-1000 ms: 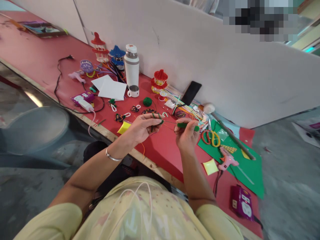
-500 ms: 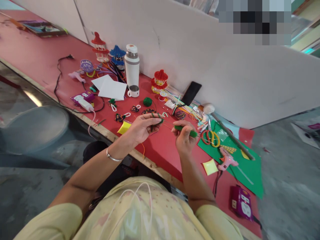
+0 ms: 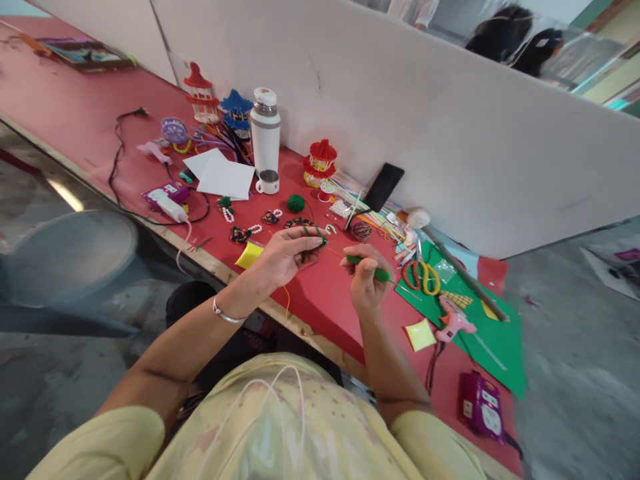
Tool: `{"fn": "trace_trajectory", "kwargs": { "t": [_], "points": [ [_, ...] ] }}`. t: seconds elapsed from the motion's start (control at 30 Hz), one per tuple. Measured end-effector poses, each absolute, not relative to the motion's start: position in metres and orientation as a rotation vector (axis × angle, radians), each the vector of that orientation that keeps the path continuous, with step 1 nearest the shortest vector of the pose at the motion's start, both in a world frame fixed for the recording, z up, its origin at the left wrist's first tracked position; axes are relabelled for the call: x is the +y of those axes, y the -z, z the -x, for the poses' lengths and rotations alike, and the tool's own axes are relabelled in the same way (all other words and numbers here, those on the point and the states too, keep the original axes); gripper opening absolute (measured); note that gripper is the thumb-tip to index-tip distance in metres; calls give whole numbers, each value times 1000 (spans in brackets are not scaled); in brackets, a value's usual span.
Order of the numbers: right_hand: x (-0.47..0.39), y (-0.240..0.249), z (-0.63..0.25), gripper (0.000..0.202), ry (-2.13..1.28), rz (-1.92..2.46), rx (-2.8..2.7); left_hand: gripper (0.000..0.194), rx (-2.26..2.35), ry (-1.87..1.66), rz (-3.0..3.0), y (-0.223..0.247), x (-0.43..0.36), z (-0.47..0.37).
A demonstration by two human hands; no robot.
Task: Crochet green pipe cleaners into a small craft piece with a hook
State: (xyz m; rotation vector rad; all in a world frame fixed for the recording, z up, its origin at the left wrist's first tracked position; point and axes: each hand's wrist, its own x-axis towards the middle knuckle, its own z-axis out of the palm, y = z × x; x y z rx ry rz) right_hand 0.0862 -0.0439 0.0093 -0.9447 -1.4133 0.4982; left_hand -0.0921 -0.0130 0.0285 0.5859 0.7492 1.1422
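My left hand (image 3: 284,257) is closed in a pinch on a small dark green piece of yarn work (image 3: 316,243). Green yarn loops over its fingers, and an orange thread hangs below it. In my right hand (image 3: 367,270) is a green-handled crochet hook (image 3: 381,274), gripped between thumb and fingers. A thin metal shaft sticks out to the right of the handle; its tip is too fine to make out. A thin orange line runs between the two hands, which are apart. Beyond the left hand lie a green yarn ball (image 3: 295,203) and a multicoloured yarn ball (image 3: 361,231).
Scissors (image 3: 429,279), a pink glue gun (image 3: 454,319) and a green sheet (image 3: 500,363) lie at right. A white flask (image 3: 265,137), cup (image 3: 268,182) and phone (image 3: 384,187) stand near the partition (image 3: 450,153). Purple power boxes (image 3: 484,407) sit at both sides.
My right hand has turned slightly, and the green handle has shifted a little left and down. More of the metal shaft shows at right. My left hand is almost still.
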Motion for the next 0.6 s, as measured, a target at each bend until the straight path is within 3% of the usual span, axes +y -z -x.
{"fn": "trace_trajectory", "kwargs": {
  "t": [0.6],
  "points": [
    [-42,-5,-85,46,-502,888,-1352,32,716,-1186,-607,-22,-12,91]
  ]
}}
